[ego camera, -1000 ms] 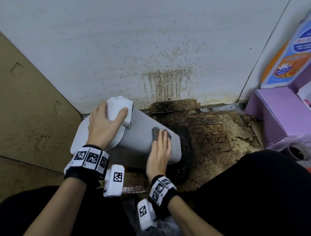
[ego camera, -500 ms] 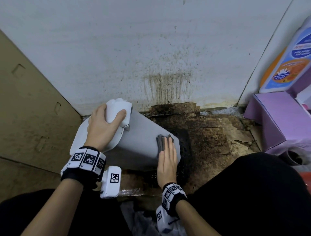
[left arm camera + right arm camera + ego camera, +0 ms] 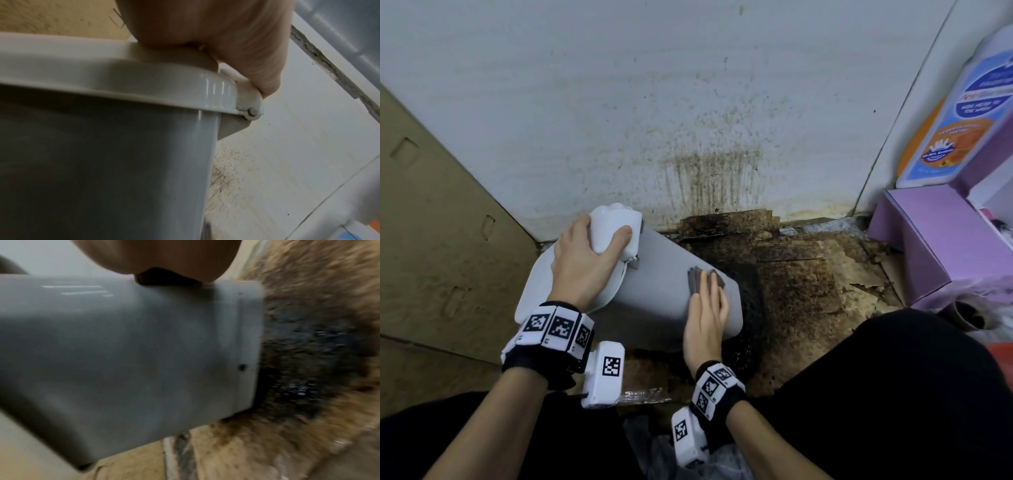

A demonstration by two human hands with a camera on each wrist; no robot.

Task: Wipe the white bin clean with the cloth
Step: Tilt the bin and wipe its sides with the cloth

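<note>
The white bin point(image 3: 664, 291) lies tilted on its side on the dirty floor, lid end at the left, base end toward the right. My left hand point(image 3: 589, 257) grips the bin's white lid hinge block point(image 3: 616, 226), fingers and thumb curled round it; the left wrist view shows the lid rim point(image 3: 123, 76) under my palm. My right hand point(image 3: 707, 308) lies flat on the bin's side near the base, straight fingers pressing a dark grey cloth point(image 3: 697, 279) onto it. In the right wrist view the cloth point(image 3: 164, 278) peeks out beneath my palm above the bin wall point(image 3: 133, 345).
A stained white wall point(image 3: 688, 102) stands right behind the bin. Blackened, grimy cardboard point(image 3: 808, 284) covers the floor to the right. A brown cardboard panel point(image 3: 431, 222) leans at the left. A purple box point(image 3: 935, 240) and a labelled bottle point(image 3: 962, 113) sit at the right.
My right hand has slid the cloth along the bin's side from the middle toward the base end. The left hand has kept its grip on the hinge block.
</note>
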